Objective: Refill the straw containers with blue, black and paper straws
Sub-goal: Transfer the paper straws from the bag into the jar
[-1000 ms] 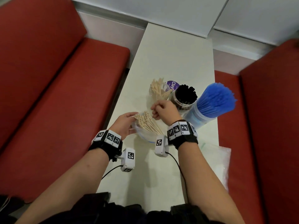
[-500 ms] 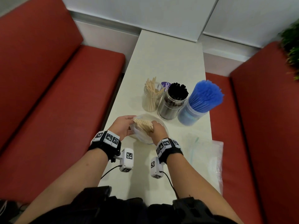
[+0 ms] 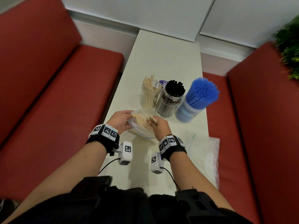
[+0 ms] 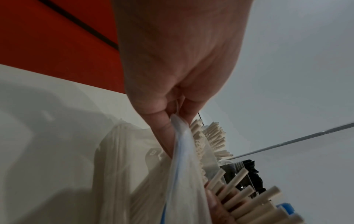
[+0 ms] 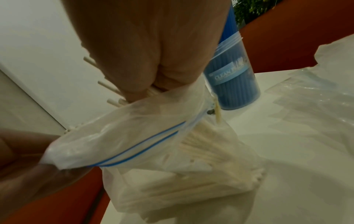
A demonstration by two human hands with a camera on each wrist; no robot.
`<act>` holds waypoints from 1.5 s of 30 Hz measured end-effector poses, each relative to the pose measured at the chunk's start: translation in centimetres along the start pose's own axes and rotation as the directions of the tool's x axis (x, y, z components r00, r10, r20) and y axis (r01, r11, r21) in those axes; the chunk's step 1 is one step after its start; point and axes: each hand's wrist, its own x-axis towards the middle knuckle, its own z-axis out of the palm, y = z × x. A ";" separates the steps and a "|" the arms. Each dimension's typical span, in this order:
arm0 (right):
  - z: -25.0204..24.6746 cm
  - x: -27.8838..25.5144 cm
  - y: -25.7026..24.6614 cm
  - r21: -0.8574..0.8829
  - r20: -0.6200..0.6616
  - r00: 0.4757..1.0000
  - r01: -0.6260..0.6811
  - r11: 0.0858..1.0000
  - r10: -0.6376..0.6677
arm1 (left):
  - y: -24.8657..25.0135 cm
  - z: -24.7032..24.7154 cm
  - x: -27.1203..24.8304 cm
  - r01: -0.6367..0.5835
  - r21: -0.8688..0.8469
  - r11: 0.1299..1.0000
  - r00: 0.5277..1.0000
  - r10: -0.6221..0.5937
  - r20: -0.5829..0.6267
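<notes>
At the near middle of the white table [image 3: 163,62], a clear zip-top bag [image 5: 145,136] of paper straws [image 3: 139,120] was held open between both hands. The bag's rim was pinched by the left hand [image 3: 120,121], the plastic edge caught between thumb and curled fingers [image 4: 161,115], as was plainly shown in the left wrist view. A small bunch of paper straws was gripped by the right hand [image 3: 159,126] at the bag's mouth, fingers curled round them, with the straw ends seen poking out past the knuckles. The rest of the straws were left lying inside the bag, which rested on the table.

Just beyond the hands, three containers were lined up in a row, close beside one another. On the left, a clear jar [image 3: 149,97] was seen partly filled with paper straws. In the middle, a clear jar of black straws [image 3: 171,98] was packed full. On the right, a blue-tinted tub [image 3: 188,112] was crammed with blue straws [image 3: 202,92], fanned out at the top.

At the near right of the table, empty plastic bags [image 3: 202,147] were spread flat. Red bench seats [image 3: 53,102] were visible on both sides, and green foliage [image 3: 289,50] at the far right.
</notes>
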 end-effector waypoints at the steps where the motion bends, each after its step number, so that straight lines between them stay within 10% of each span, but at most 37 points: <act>1: -0.2 -0.1 -0.2 0.028 0.005 1.000 -0.002 1.000 0.001 | 0.0 0.1 0.0 0.000 0.000 1.000 1.000 0.000 0.000; 15: -1.4 1.0 -1.4 0.357 -0.054 0.998 0.002 0.934 0.019 | 0.0 -0.1 -0.1 0.016 0.012 1.000 0.999 -0.016 0.039; 27: -14.3 10.4 -17.4 0.496 -0.466 0.854 0.469 0.731 -0.232 | 1.7 -0.4 1.2 -0.022 0.024 0.999 0.997 0.021 0.069; 45: -5.8 16.9 -9.8 0.478 -0.321 0.947 0.156 0.864 0.006 | 2.4 -1.3 4.3 0.042 -0.003 0.999 0.997 -0.041 0.065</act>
